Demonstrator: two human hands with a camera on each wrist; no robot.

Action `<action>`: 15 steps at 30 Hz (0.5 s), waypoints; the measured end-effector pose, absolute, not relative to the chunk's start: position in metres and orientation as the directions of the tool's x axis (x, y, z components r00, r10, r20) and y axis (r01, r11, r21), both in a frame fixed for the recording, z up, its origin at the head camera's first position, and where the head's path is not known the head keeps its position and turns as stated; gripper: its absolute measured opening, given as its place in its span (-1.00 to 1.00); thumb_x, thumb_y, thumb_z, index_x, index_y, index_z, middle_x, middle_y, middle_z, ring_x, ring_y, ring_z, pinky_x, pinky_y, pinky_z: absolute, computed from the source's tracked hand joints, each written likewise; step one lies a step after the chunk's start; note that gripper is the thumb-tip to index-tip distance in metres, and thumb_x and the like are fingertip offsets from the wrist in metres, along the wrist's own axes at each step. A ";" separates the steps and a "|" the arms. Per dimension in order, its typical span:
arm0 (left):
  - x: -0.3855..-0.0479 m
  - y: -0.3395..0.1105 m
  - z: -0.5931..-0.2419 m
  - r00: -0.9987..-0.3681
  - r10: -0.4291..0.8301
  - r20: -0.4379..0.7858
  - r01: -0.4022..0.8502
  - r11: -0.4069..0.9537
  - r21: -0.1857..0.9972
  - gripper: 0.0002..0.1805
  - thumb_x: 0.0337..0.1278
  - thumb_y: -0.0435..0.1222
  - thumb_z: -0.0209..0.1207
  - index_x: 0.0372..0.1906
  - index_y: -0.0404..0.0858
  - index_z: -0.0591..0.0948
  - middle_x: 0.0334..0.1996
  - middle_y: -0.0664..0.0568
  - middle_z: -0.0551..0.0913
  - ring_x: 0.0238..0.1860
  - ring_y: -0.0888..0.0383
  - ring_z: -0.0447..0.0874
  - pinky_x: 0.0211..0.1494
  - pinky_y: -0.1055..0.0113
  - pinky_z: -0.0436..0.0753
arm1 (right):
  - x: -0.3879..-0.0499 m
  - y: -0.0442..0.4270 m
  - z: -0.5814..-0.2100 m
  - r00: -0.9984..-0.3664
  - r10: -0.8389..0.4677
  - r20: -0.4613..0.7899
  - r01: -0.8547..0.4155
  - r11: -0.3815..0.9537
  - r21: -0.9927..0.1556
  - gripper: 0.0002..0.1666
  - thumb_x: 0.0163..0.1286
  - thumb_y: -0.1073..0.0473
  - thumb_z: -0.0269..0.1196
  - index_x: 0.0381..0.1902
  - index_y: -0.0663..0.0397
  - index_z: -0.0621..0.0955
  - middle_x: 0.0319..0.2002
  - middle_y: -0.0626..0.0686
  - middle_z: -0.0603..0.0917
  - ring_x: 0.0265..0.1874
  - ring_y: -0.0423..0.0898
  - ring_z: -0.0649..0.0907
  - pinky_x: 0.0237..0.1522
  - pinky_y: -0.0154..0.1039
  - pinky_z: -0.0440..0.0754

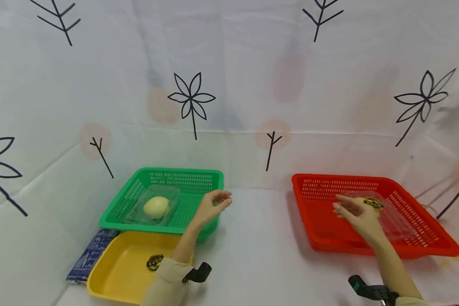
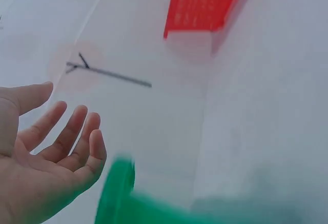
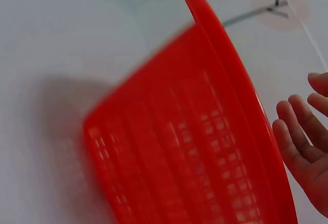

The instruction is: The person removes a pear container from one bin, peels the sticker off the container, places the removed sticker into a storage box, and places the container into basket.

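My left hand (image 1: 209, 208) hovers by the right rim of the green basket (image 1: 199, 175), fingers loosely bent and holding nothing. The left wrist view shows this hand (image 2: 59, 157) palm up. Within the green basket lies a clear plastic box (image 1: 141, 212) with a pale yellow round thing (image 1: 156, 207). My right hand (image 1: 361, 221) is above the red basket (image 1: 317, 229), fingers relaxed around nothing. In that basket sits another clear plastic container (image 1: 395, 221), beside a yellowish thing with a black pattern (image 1: 373, 203), partly behind the hand. The right wrist view has the hand (image 3: 310, 152) by the basket's rim.
A yellow tray (image 1: 118, 272) stands in front of the green basket, with a black-and-yellow patterned spot (image 1: 154, 262) in it. A dark blue packet (image 1: 93, 255) lies at its left. White patterned cloth (image 1: 237, 157) forms the backdrop, and white surface (image 1: 256, 238) separates the baskets.
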State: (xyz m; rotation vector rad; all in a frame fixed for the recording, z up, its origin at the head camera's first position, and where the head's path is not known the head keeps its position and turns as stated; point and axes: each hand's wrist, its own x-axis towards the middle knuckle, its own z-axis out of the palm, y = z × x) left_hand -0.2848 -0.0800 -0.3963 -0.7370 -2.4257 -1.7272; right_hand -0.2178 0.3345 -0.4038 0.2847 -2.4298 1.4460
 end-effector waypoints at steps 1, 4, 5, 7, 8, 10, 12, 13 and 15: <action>-0.284 -0.070 -0.395 -0.876 0.349 0.335 0.427 0.233 0.874 -0.72 0.22 -0.34 0.15 -0.03 -0.43 0.57 -0.17 -0.23 0.65 -0.20 -0.04 0.62 -0.24 0.39 0.56 | -0.217 0.343 -0.404 -0.935 0.004 0.355 -0.310 0.478 -0.822 -0.61 0.39 0.23 0.13 0.16 0.13 0.49 -0.24 -0.23 0.63 -0.31 -0.34 0.65 -0.28 -0.50 0.59; -0.277 -0.042 -0.384 -0.865 0.364 0.347 0.432 0.185 0.883 -0.74 0.20 -0.41 0.13 -0.06 -0.49 0.56 -0.19 -0.31 0.64 -0.20 -0.15 0.61 -0.29 0.43 0.53 | -0.213 0.371 -0.405 -0.937 0.067 0.342 -0.266 0.498 -0.825 -0.64 0.38 0.21 0.14 0.13 -0.03 0.53 -0.27 -0.39 0.58 -0.34 -0.45 0.61 -0.34 -0.52 0.58; -0.273 -0.033 -0.380 -0.862 0.367 0.351 0.431 0.165 0.887 -0.75 0.19 -0.43 0.13 -0.07 -0.51 0.56 -0.19 -0.34 0.63 -0.20 -0.18 0.60 -0.30 0.45 0.53 | -0.213 0.380 -0.406 -0.944 0.084 0.321 -0.238 0.502 -0.832 -0.64 0.39 0.19 0.14 0.13 -0.06 0.53 -0.28 -0.44 0.55 -0.35 -0.49 0.59 -0.35 -0.53 0.58; -0.266 -0.016 -0.372 -0.859 0.366 0.358 0.430 0.137 0.892 -0.76 0.17 -0.47 0.12 -0.08 -0.54 0.55 -0.21 -0.38 0.62 -0.20 -0.23 0.59 -0.28 0.47 0.52 | -0.212 0.400 -0.409 -0.956 0.110 0.273 -0.174 0.539 -0.824 -0.60 0.39 0.13 0.14 0.17 0.01 0.50 -0.29 -0.53 0.49 -0.36 -0.55 0.55 -0.38 -0.55 0.56; -0.263 -0.008 -0.369 -0.859 0.365 0.361 0.428 0.123 0.895 -0.76 0.16 -0.49 0.12 -0.10 -0.56 0.55 -0.22 -0.39 0.62 -0.20 -0.25 0.59 -0.27 0.48 0.53 | -0.212 0.410 -0.410 -0.961 0.131 0.242 -0.128 0.564 -0.816 -0.56 0.39 0.09 0.14 0.20 0.04 0.48 -0.30 -0.56 0.45 -0.37 -0.58 0.52 -0.40 -0.55 0.55; -0.260 0.007 -0.369 -0.856 0.368 0.364 0.424 0.097 0.900 -0.76 0.14 -0.48 0.13 -0.10 -0.55 0.56 -0.22 -0.39 0.62 -0.20 -0.25 0.60 -0.25 0.51 0.53 | -0.212 0.429 -0.413 -0.967 0.185 0.175 -0.024 0.619 -0.785 -0.41 0.39 0.00 0.13 0.28 0.17 0.39 -0.26 -0.37 0.56 -0.37 -0.46 0.53 -0.44 -0.52 0.54; -0.262 0.023 -0.375 -0.857 0.366 0.363 0.414 0.071 0.907 -0.75 0.12 -0.49 0.15 -0.10 -0.55 0.56 -0.23 -0.38 0.63 -0.20 -0.24 0.61 -0.23 0.51 0.54 | -0.211 0.445 -0.415 -0.960 0.251 0.126 0.073 0.658 -0.749 -0.25 0.39 -0.07 0.11 0.31 0.38 0.27 -0.13 0.01 0.64 -0.25 -0.15 0.57 -0.45 -0.41 0.58; -0.264 0.031 -0.380 -0.857 0.365 0.364 0.410 0.053 0.911 -0.75 0.11 -0.49 0.16 -0.10 -0.54 0.57 -0.23 -0.37 0.64 -0.20 -0.23 0.62 -0.22 0.49 0.55 | -0.211 0.452 -0.416 -0.950 0.293 0.104 0.128 0.672 -0.730 -0.19 0.38 -0.11 0.09 0.31 0.44 0.22 -0.04 0.23 0.58 -0.17 0.02 0.53 -0.41 -0.30 0.61; -0.270 0.047 -0.389 -0.861 0.360 0.360 0.397 0.033 0.917 -0.74 0.09 -0.48 0.19 -0.10 -0.51 0.58 -0.24 -0.33 0.65 -0.20 -0.18 0.63 -0.20 0.48 0.56 | -0.211 0.464 -0.417 -0.926 0.371 0.070 0.223 0.685 -0.694 -0.07 0.37 -0.21 0.04 0.31 0.52 0.15 0.12 0.57 0.30 -0.06 0.35 0.36 -0.37 -0.08 0.62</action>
